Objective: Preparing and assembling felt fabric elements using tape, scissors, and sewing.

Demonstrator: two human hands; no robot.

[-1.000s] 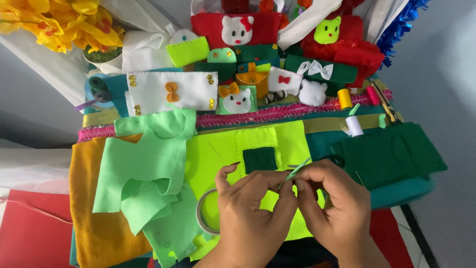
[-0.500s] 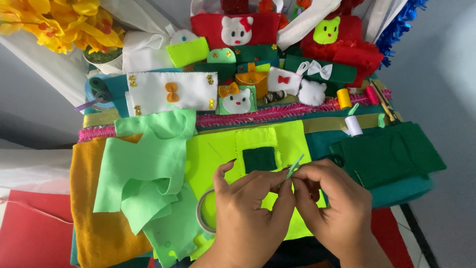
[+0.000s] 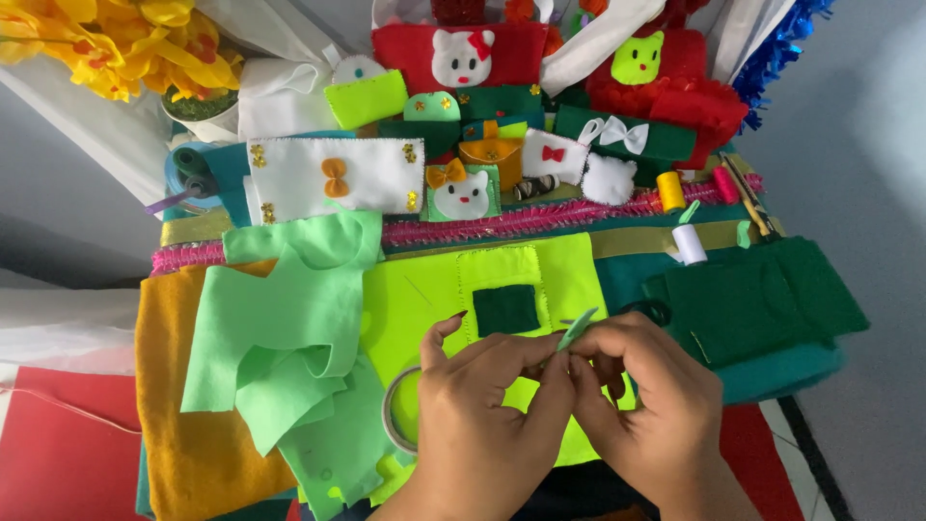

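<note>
While both hands are meeting over the middle of the cloth-covered worktop (image 3: 849,145), the left hand (image 3: 482,415) and the right hand (image 3: 641,405) are pinching a small light-green felt strip (image 3: 577,328) between their fingertips, the grip of each closed on it. One end of the strip is sticking up and to the right above the knuckles. Under the hands is lying a neon yellow-green felt sheet (image 3: 424,299) carrying a dark green felt square (image 3: 505,310), just above the left thumb. A roll of clear tape (image 3: 394,410) is sitting just left of the left hand. Further left, pale green felt cut-outs (image 3: 280,328) are overlapping a mustard-yellow felt sheet (image 3: 178,386). To the right, folded dark green felt (image 3: 762,299) is resting, with a white thread spool (image 3: 689,243) and a yellow thread spool (image 3: 670,191) beyond it.
</note>
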